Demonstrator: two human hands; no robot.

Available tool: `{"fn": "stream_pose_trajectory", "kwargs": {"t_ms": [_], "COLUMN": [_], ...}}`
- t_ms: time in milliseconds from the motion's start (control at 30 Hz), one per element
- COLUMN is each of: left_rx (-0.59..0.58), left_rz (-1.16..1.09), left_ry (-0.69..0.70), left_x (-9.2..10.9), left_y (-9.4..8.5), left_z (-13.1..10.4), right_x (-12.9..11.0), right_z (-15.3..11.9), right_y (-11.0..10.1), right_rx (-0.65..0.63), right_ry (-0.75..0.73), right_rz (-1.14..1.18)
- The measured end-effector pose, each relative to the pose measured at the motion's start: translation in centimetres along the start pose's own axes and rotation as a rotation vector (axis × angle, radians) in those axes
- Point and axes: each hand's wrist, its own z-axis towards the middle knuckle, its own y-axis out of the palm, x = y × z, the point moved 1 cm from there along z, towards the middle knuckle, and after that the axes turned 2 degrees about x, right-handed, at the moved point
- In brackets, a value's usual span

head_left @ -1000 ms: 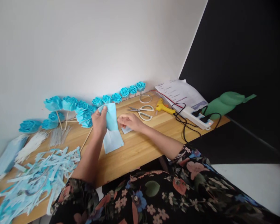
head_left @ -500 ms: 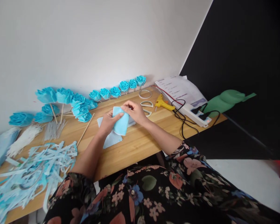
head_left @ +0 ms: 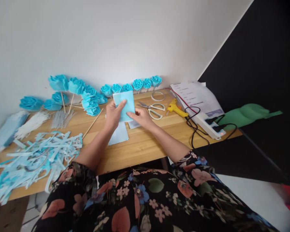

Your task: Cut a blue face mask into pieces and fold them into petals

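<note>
centrally, a light blue square (head_left: 129, 108) of thin material is held up off the table, between both hands' fingers. the left hand (head_left: 114, 112) grasps its left edge, thumb lying across the face; the right hand (head_left: 142, 118) pinches its lower right corner, thumb in front. its top edge stands above the fingertips, and the side edges look straight.

below the left fingers, a paler sheet (head_left: 119, 134) lies flat; just under the right fingers, part of another pale sheet (head_left: 133, 124) shows. nearer the body than the fingers, a strip of open wood runs to the front edge of the table (head_left: 142, 149), leaving room for the wrists.

just beyond the right fingers lie white-handled scissors (head_left: 155, 110), then a ring-shaped roll (head_left: 158, 96) and, farther right, a yellow glue gun (head_left: 176, 108). left of the left fingers, a thin stick (head_left: 92, 123) rests slantwise, with a tangle of blue strips (head_left: 41, 158) past it. behind the fingers, blue flowers (head_left: 137, 84) line a pale wall (head_left: 135, 38); a black panel (head_left: 268, 64) rises far right.
</note>
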Motion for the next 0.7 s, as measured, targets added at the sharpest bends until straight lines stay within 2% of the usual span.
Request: {"fn": "stream_pose_trajectory", "kwargs": {"t_ms": [200,300,400,500,600,700], "left_rx": [0.015,0.051,0.072,0.068,0.042,-0.017], "left_rz": [0.076,0.084,0.087,0.101,0.147,0.121], "left_ry": [0.028,0.007,0.006,-0.018,-0.069,-0.136], "left_x": [0.2,-0.2,-0.6,-1.0,-1.4,-2.0], "left_y": [-0.3,-0.1,-0.1,-0.6,-1.1,-1.3], "left_z": [1.0,1.0,0.8,0.4,-0.5,-1.4], "right_x": [0.4,0.4,0.1,-0.2,-0.3,0.1], "right_z": [0.1,-0.1,-0.3,-0.3,0.0,0.3], "right_y": [0.2,0.4,0.5,0.1,-0.4,-0.5], "right_rx": [0.145,0.141,0.054,-0.002,0.001,0.053], "right_ry": [-0.07,-0.072,-0.038,0.004,0.044,0.062], "right_rz": [-0.386,-0.472,-0.414,-0.206,-0.005,-0.016]}}
